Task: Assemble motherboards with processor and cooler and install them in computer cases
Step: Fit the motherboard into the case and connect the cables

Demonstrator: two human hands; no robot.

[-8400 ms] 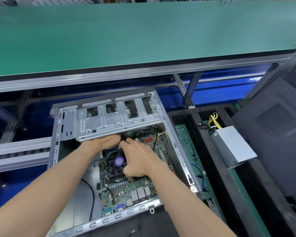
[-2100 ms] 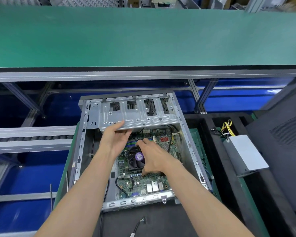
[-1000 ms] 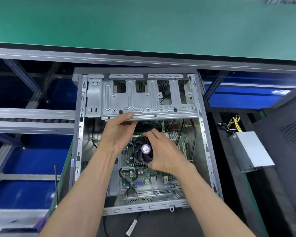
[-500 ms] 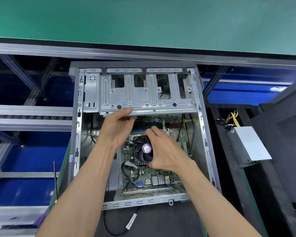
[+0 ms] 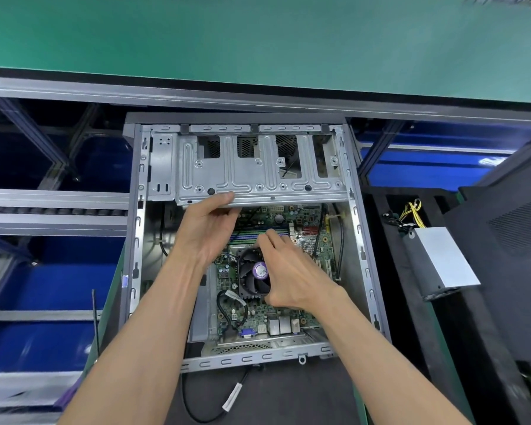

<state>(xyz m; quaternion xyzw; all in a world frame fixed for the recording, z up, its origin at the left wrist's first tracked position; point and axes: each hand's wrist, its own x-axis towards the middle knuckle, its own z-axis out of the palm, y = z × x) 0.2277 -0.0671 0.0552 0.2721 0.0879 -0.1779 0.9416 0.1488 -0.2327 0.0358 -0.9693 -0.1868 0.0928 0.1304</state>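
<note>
We see one open computer case [image 5: 360,250] lying flat, its long side running away from us. One green motherboard [image 5: 307,240] lies inside it, with one black cooler [image 5: 253,276] on top. Our left hand [image 5: 207,230] grips the edge of the metal drive cage [image 5: 258,176] at the case's far end. Our right hand [image 5: 292,274] curls its fingers around the cooler. One grey power supply [image 5: 440,265] lies right of the case.
</note>
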